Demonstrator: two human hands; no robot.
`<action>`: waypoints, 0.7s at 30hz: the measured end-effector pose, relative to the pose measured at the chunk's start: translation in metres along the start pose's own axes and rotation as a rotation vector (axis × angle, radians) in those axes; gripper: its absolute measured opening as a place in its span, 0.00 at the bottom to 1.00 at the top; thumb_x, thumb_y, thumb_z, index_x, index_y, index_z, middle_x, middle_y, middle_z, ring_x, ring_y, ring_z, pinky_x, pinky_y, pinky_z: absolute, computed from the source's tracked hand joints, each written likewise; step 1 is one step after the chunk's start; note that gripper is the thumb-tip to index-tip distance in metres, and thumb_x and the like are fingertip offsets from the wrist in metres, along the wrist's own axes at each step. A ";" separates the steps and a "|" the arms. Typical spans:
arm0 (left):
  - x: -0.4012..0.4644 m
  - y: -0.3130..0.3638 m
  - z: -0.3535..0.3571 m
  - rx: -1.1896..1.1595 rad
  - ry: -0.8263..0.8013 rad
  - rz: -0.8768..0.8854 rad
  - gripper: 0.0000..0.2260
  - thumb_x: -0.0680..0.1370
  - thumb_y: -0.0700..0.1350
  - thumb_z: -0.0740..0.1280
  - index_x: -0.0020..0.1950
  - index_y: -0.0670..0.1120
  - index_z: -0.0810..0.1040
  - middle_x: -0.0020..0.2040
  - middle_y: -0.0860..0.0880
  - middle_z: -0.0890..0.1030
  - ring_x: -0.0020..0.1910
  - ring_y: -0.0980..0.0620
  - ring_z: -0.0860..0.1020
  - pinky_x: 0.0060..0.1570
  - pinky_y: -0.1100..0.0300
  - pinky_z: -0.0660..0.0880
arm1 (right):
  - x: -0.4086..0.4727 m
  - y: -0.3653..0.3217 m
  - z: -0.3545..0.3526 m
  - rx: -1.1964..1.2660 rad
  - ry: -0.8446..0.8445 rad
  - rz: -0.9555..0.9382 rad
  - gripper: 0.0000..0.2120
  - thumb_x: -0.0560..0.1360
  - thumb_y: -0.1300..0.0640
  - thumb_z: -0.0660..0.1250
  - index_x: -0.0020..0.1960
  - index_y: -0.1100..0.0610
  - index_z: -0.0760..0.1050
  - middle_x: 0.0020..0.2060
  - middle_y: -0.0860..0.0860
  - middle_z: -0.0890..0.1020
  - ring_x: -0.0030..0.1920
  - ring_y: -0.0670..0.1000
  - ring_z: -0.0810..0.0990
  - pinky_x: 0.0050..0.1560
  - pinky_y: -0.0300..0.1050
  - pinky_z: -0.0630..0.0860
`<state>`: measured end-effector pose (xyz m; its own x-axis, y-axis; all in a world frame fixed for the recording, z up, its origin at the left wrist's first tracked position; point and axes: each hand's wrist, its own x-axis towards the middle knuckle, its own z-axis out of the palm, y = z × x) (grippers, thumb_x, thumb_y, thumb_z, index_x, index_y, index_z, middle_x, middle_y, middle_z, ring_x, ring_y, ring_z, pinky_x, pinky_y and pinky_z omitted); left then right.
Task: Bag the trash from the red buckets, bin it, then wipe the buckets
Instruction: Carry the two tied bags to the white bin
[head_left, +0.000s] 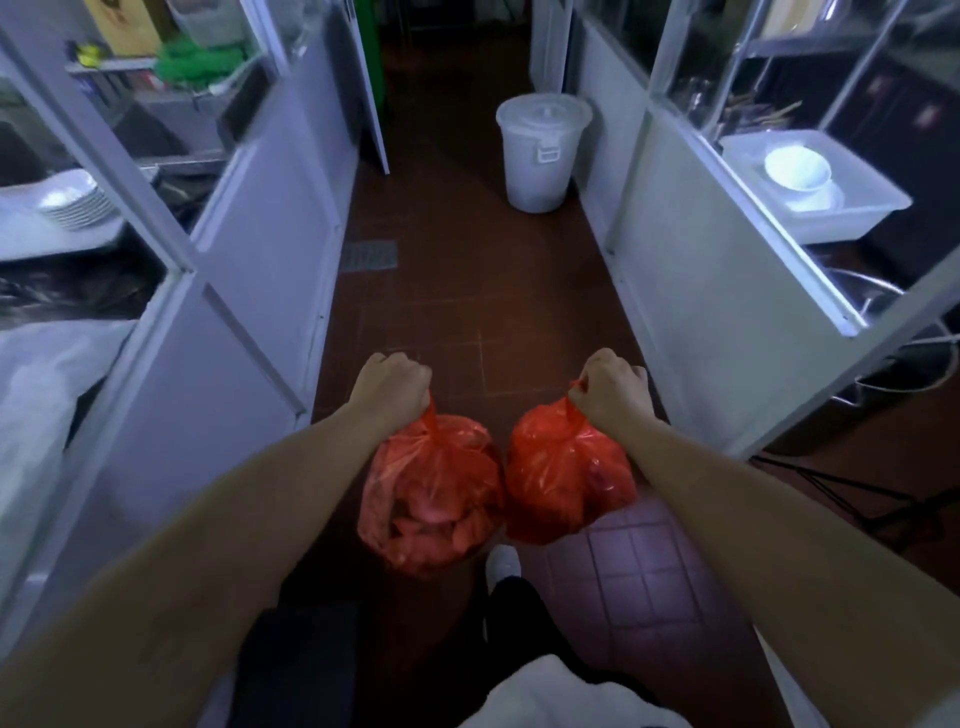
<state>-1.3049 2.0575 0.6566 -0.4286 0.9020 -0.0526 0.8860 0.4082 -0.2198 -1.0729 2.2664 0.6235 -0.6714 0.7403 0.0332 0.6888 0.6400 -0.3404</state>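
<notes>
Both my fists, left hand and right hand, grip knotted red bags; binning next, probably at the lidded white bin ahead.

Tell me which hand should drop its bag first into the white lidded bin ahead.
Right, probably. The right hand with its red bag lines up nearer the white bin, which stands right of the corridor's middle; the lid is on.
</notes>
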 end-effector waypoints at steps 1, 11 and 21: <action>0.023 -0.012 0.002 0.002 0.002 -0.006 0.08 0.72 0.47 0.64 0.44 0.47 0.82 0.40 0.46 0.82 0.44 0.44 0.80 0.45 0.53 0.72 | 0.028 -0.004 0.006 0.004 0.003 -0.006 0.04 0.73 0.53 0.67 0.41 0.52 0.74 0.44 0.46 0.72 0.46 0.51 0.76 0.57 0.51 0.65; 0.236 -0.125 0.007 -0.002 0.030 -0.042 0.05 0.72 0.45 0.64 0.40 0.46 0.79 0.39 0.49 0.81 0.46 0.45 0.78 0.46 0.53 0.69 | 0.292 -0.040 0.028 0.008 -0.054 -0.062 0.04 0.74 0.53 0.67 0.45 0.53 0.78 0.47 0.45 0.73 0.49 0.49 0.76 0.61 0.52 0.67; 0.476 -0.247 0.041 -0.028 0.058 -0.082 0.05 0.72 0.45 0.64 0.42 0.47 0.79 0.42 0.50 0.82 0.50 0.47 0.76 0.50 0.52 0.68 | 0.551 -0.078 0.065 -0.042 -0.018 -0.010 0.09 0.76 0.52 0.65 0.50 0.56 0.79 0.53 0.49 0.76 0.54 0.53 0.76 0.63 0.54 0.66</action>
<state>-1.7351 2.3808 0.6462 -0.4898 0.8716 0.0214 0.8532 0.4843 -0.1937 -1.5144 2.6105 0.6076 -0.6831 0.7300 0.0194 0.6923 0.6559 -0.3008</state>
